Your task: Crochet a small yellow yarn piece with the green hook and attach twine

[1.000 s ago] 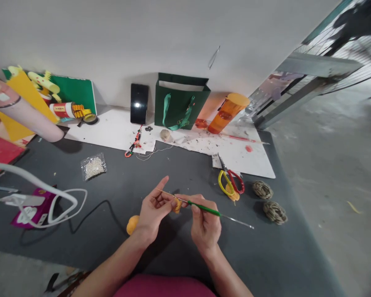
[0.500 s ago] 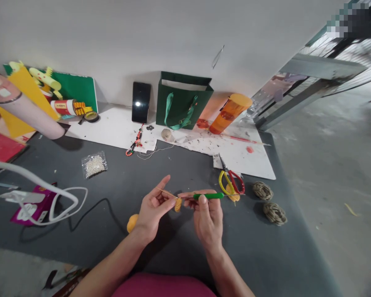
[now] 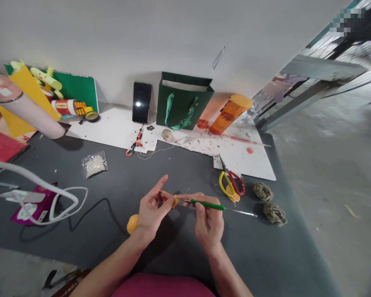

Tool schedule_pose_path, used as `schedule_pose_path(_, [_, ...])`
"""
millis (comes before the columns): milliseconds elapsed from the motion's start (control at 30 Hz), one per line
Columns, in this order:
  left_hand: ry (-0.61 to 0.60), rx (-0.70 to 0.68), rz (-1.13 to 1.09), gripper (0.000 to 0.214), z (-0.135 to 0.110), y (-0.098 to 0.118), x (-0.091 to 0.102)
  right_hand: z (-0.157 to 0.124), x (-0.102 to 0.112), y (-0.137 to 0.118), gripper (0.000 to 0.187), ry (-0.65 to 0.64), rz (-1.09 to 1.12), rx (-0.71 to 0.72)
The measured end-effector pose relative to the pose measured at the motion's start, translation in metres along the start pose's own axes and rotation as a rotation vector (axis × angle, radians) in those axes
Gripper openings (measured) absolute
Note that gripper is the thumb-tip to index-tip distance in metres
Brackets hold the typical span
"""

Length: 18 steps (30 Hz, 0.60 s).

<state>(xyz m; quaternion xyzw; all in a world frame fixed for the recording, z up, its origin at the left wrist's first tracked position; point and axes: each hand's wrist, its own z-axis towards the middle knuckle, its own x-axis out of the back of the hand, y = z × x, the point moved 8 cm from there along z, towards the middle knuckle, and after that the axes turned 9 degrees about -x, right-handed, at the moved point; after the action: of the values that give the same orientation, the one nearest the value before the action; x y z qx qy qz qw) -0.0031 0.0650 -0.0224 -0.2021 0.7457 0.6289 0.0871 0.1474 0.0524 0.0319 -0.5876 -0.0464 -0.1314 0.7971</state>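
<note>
Toward the front edge of the dark-grey table [image 3: 117, 173], our left fingers [image 3: 165, 208] pinch a small orange yarn piece [image 3: 175, 201]; our right fingers [image 3: 201, 215] grip a green-handled metal hook [image 3: 207, 204].

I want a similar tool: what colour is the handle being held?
The handle is green; the head view shows it best.

Green-handled hook [image 3: 207, 205] slanting across, tip right at the small orange piece [image 3: 175, 202], yarn [image 3: 164, 192] running straight in from the left!

scissors [image 3: 228, 170] behind hook [image 3: 208, 205] | yarn bundles [image 3: 275, 214] right of scissors | phone [image 3: 141, 108] left of bag [image 3: 182, 99]
</note>
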Motion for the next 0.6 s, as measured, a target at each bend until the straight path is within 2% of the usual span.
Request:
schedule_pose_path(100, [0.015,-0.120,0.146,0.062,-0.001,0.010,0.002,-0.002,-0.006,-0.011,0.021,-0.064,-0.042,0.136])
schedule_pose_path(167, [0.017,-0.164,0.200,0.061,-0.002,0.014,0.002,-0.002,-0.008,-0.013,0.021,-0.070,-0.054,0.165])
schedule_pose_path(267, [0.008,-0.145,0.173,0.063,-0.001,0.011,0.001,0.000,-0.004,-0.011,0.021,-0.009,-0.044,0.087])
schedule_pose_path(367, [-0.034,-0.046,0.067,0.070,0.000,0.003,-0.003,0.002,0.000,-0.004,0.022,0.048,-0.041,-0.036])
schedule_pose_path(467, [-0.071,0.036,-0.021,0.074,0.001,-0.004,-0.006,0.001,0.001,0.005,0.023,0.069,-0.027,-0.118])
schedule_pose_path(600, [-0.091,0.055,-0.048,0.076,0.001,-0.004,-0.007,-0.003,0.001,0.022,0.015,0.077,0.091,-0.209])
